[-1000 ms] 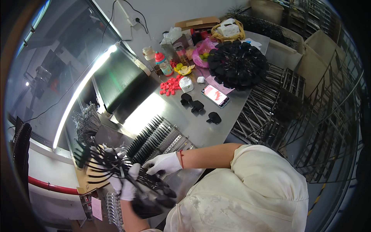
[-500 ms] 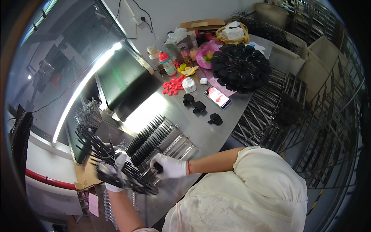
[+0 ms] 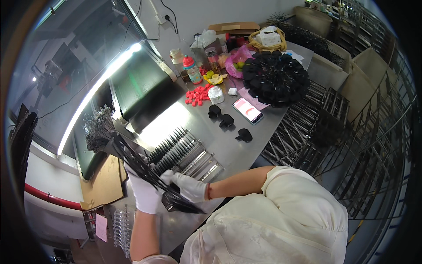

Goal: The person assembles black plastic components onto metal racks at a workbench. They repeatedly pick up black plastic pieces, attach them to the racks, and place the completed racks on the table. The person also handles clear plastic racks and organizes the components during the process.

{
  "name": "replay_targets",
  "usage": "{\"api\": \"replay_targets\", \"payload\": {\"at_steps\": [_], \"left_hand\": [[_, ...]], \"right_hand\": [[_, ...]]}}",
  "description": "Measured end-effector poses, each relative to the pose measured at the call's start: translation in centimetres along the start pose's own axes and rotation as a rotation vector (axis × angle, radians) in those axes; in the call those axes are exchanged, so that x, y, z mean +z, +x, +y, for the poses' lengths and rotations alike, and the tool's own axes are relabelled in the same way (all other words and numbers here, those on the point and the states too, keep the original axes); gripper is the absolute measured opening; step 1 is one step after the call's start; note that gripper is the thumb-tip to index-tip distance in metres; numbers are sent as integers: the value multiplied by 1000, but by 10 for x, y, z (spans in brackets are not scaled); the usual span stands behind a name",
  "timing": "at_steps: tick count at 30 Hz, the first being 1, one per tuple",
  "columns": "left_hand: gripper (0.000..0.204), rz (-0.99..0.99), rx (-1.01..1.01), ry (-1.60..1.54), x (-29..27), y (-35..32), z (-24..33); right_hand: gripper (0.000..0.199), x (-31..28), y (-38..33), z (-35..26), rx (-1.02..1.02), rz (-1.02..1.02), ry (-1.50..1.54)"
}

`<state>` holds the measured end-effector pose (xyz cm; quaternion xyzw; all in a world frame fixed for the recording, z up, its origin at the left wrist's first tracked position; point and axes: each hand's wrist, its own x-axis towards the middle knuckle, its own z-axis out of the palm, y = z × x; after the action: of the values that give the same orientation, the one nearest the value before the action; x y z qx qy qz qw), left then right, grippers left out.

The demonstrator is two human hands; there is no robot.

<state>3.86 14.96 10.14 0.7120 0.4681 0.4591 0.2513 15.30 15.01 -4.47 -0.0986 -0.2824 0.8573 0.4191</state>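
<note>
Black bundle (image 3: 151, 177) between left hand (image 3: 143, 190), clamped on it, and right hand (image 3: 189, 185) — grip unclear

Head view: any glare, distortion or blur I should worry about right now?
Head view: tube lamp blown out, bowed by the fisheye; head view: a patch of the metal table glares white; head view: black pieces in the left hand merge darkly, individual ones hard to separate.

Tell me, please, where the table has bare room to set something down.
The table is bare between the rack and three black parts, and toward the right forearm. It's crowded at the back with bottles, red pieces and a black bundle, and around the left hand and right hand.
</note>
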Motion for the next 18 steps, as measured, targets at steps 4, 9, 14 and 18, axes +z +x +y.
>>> {"api": "replay_targets", "payload": {"at_steps": [4, 9, 14, 18], "left_hand": [[88, -107, -231, -344, -34, 18, -19], [103, -62, 336, 212, -27, 21, 9], [107, -30, 540, 531, 7, 14, 26], [122, -208, 153, 85, 12, 26, 3]], "right_hand": [[41, 6, -33, -12, -657, -25, -1465], [33, 2, -37, -42, 333, -133, 17], [36, 20, -43, -51, 295, -84, -334], [41, -12, -40, -10, -80, 11, -542]]}}
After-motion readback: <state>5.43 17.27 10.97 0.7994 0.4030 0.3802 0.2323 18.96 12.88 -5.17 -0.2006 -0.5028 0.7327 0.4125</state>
